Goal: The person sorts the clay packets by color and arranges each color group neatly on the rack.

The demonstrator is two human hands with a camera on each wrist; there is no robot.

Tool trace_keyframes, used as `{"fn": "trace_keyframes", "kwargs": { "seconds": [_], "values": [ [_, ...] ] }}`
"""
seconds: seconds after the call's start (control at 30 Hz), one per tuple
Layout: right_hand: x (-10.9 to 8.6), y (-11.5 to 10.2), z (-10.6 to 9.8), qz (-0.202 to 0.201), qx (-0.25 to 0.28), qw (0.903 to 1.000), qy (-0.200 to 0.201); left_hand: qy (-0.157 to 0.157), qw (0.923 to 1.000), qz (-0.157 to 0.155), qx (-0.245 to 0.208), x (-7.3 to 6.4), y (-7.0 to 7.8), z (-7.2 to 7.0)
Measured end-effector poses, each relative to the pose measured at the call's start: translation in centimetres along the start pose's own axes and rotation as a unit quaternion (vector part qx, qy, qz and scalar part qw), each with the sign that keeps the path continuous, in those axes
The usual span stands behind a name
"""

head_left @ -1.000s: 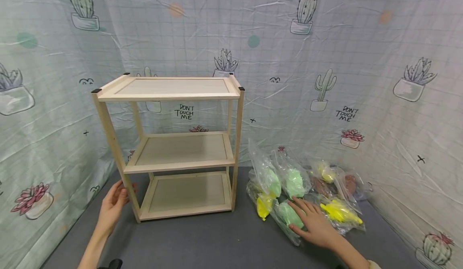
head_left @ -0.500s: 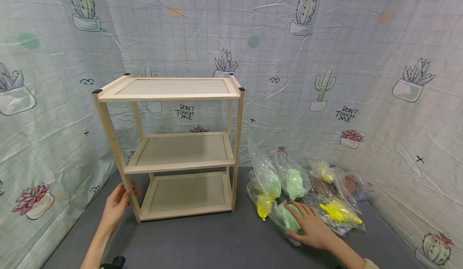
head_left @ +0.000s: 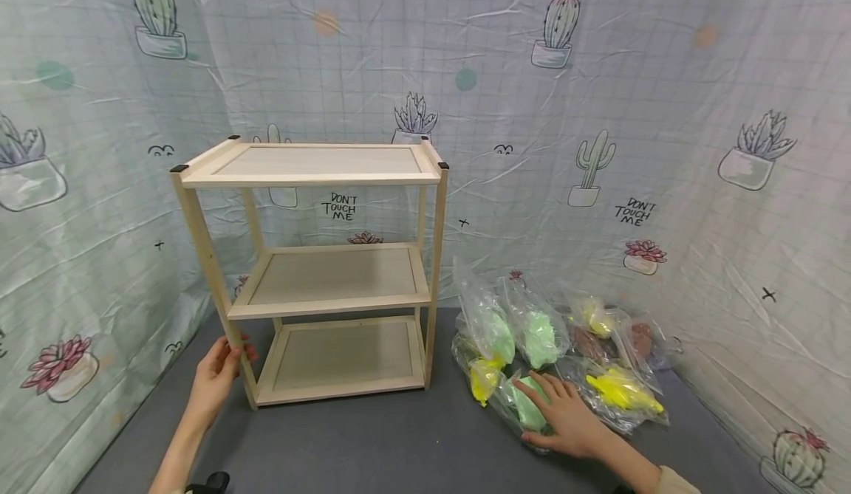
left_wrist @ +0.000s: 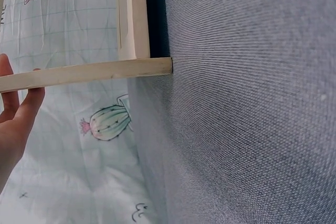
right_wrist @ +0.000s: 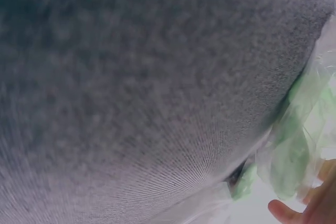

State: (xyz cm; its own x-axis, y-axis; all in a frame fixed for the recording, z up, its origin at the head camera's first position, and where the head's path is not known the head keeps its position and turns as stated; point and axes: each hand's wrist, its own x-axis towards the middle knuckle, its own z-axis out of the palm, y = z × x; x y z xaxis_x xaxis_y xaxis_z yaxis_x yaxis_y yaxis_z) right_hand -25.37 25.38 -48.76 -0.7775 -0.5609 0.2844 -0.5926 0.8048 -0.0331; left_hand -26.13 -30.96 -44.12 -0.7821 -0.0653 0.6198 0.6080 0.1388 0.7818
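Observation:
A three-tier wooden shelf stands on the grey surface at centre left. My left hand holds its front left leg low down, fingers reaching behind the post; the left wrist view shows the hand around the leg. At right, my right hand rests with spread fingers on a clear plastic bag holding a light green lump. The right wrist view shows the fingers beside this green bag, partly out of frame. What the lump is cannot be made out.
Behind and around the right hand lie more clear bags: two with green lumps, several with yellow contents, and some with brown contents. A cactus-print curtain hangs around the back and sides of the grey surface.
My right hand has shifted slightly left and down over the green bag, which moves a little under it. The left hand has slid slightly closer around the shelf leg.

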Motion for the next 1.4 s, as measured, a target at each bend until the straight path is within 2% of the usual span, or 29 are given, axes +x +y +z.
{"fn": "trace_keyframes", "kwargs": {
  "seconds": [0.23,0.4,0.8,1.2,1.4],
  "values": [
    [0.4,0.1,0.2,-0.017,-0.029,0.9994,-0.006,0.001,0.9999,-0.002,0.01,0.0,0.1,0.0],
    [0.5,0.1,0.2,-0.027,-0.052,0.9983,0.005,-0.003,1.0,-0.004,0.009,0.0,0.0,-0.1],
    [0.5,0.0,-0.2,-0.029,-0.053,0.9981,0.015,-0.012,0.9997,-0.016,0.015,0.0,0.0,-0.3],
    [-0.1,0.0,-3.0,-0.02,-0.081,0.9945,0.064,-0.017,0.9996,-0.021,0.009,0.0,-0.1,-0.4],
    [-0.3,-0.2,-4.9,-0.036,-0.105,0.9899,0.088,-0.021,0.9996,-0.018,0.003,-0.1,0.0,-0.4]
  ]
}}
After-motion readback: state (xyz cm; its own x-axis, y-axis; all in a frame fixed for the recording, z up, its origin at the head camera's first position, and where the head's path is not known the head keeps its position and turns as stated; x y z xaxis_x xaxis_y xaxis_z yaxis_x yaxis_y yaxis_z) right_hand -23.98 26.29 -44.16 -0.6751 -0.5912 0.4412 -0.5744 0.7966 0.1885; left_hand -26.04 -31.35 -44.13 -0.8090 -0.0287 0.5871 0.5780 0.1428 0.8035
